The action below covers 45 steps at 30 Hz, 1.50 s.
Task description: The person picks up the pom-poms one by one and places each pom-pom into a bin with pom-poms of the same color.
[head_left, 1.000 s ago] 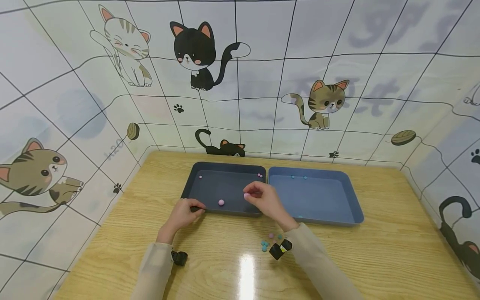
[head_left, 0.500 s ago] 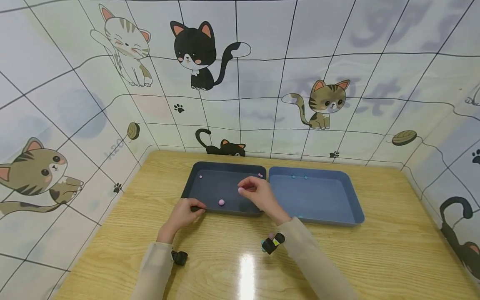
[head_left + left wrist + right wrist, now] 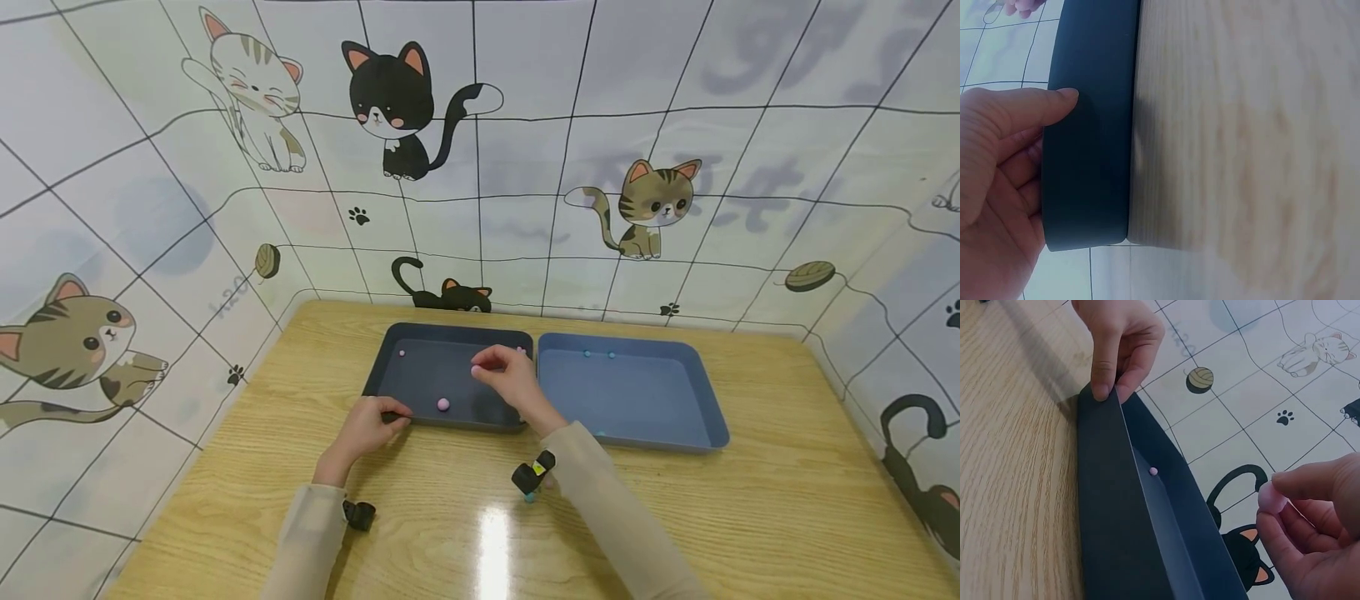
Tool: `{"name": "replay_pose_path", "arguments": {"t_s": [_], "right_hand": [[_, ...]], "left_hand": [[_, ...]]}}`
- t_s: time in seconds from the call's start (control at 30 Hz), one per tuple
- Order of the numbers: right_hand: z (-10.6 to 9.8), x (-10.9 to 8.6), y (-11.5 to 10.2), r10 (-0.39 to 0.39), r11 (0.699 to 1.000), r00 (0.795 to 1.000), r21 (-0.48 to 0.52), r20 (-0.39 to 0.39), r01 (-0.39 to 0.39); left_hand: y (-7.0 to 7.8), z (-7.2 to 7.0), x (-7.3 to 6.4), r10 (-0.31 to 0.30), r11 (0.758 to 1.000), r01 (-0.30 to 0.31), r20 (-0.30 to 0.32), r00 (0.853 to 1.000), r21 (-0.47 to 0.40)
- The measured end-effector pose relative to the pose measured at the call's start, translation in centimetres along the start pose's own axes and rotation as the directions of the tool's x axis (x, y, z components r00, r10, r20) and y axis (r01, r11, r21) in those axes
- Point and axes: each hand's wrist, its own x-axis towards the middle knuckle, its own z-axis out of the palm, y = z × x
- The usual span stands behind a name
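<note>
No text can be read with certainty. Faint grey characters (image 3: 227, 297) on the left side of the cat-patterned backdrop (image 3: 517, 167) resemble "H2O", though the first is unclear. Larger purple-grey lettering (image 3: 757, 196) toward the backdrop's upper right is too blurred to read. A yellow patch (image 3: 539, 468) on the right wrist's black camera (image 3: 527, 479) is too small to make out.

The left hand (image 3: 366, 427) grips the near left corner of a dark tray (image 3: 427, 375) on a wooden table (image 3: 780, 500). Above this tray, the right hand (image 3: 516, 385) pinches a pink ball (image 3: 476, 371); a larger-looking pink bead (image 3: 443, 405) lies inside, near the front wall. A blue tray (image 3: 633, 392) stands just to the right, with small teal balls (image 3: 611, 355) along its far side.
</note>
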Motion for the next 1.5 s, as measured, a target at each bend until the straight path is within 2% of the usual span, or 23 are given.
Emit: {"name": "replay_pose_path", "arguments": {"t_s": [0.17,0.37,0.7,1.13,1.5], "right_hand": [[0.3,0.2,0.2,0.065,0.997,0.998,0.050,-0.004,-0.065],[0.7,0.8,0.5,0.074,0.994,0.997,0.082,-0.027,-0.072],[1.1,1.0,0.7,0.144,0.983,0.990,0.119,-0.013,-0.141],[1.4,1.5,1.1,0.172,0.978,0.983,0.127,-0.058,-0.164],[0.8,0.9,1.1,0.120,0.986,0.990,0.128,-0.075,-0.110]], "left_hand": [[-0.1,0.0,0.0,0.006,1.000,-0.006,-0.001,1.000,-0.008],[-0.1,0.0,0.0,0.015,1.000,-0.015,-0.002,1.000,-0.008],[0.0,-0.1,0.0,0.037,0.999,-0.037,-0.005,0.999,-0.011],[0.0,-0.1,0.0,0.027,1.000,-0.027,-0.001,1.000,-0.010],[-0.1,0.0,0.0,0.032,0.999,-0.032,0.001,1.000,-0.010]]}}
